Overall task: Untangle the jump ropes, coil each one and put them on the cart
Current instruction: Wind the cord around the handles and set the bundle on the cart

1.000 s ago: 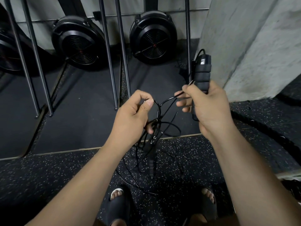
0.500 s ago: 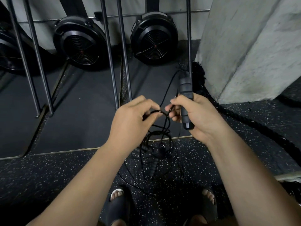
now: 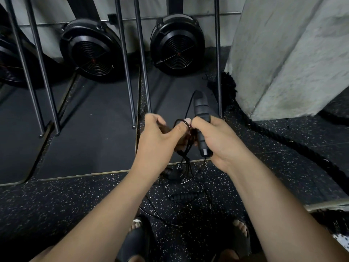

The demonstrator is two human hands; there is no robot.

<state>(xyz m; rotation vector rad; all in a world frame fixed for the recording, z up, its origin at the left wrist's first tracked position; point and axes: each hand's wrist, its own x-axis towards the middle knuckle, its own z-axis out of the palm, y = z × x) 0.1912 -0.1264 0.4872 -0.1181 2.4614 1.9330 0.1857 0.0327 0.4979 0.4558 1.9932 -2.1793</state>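
Fingers (image 3: 200, 123) of the right hand (image 3: 219, 144): curled tight round a black jump-rope handle (image 3: 201, 110), held nearly upright, its top standing above the fist and its butt end showing below the palm.

Fingers of the left hand (image 3: 158, 142): bent inward, thumb (image 3: 181, 128) pressed against a small loop of thin black cord (image 3: 179, 121), pinching it just left of the handle. The two hands touch or nearly touch at the knuckles.

Jump ropes (image 3: 182, 165): a black tangle of cords hanging from both hands, knotted beneath them. A second ribbed handle (image 3: 182, 196) sits low in the tangle; whether it rests on the floor cannot be told. Loose strands trail near, between two dark sandals (image 3: 136, 241).

Surroundings:
- Speckled black rubber floor (image 3: 56, 208), near.
- Smooth black mat (image 3: 90, 140), farther, with a pale edge.
- Two round black fan housings (image 3: 90, 52), far, against the wall.
- Slim metal poles (image 3: 126, 72), rising from the mat, one just behind the held handle.
- Grey concrete pillar (image 3: 283, 53), far right.
- Thick black rope (image 3: 283, 140), lying along the floor from the pillar's foot towards the right.
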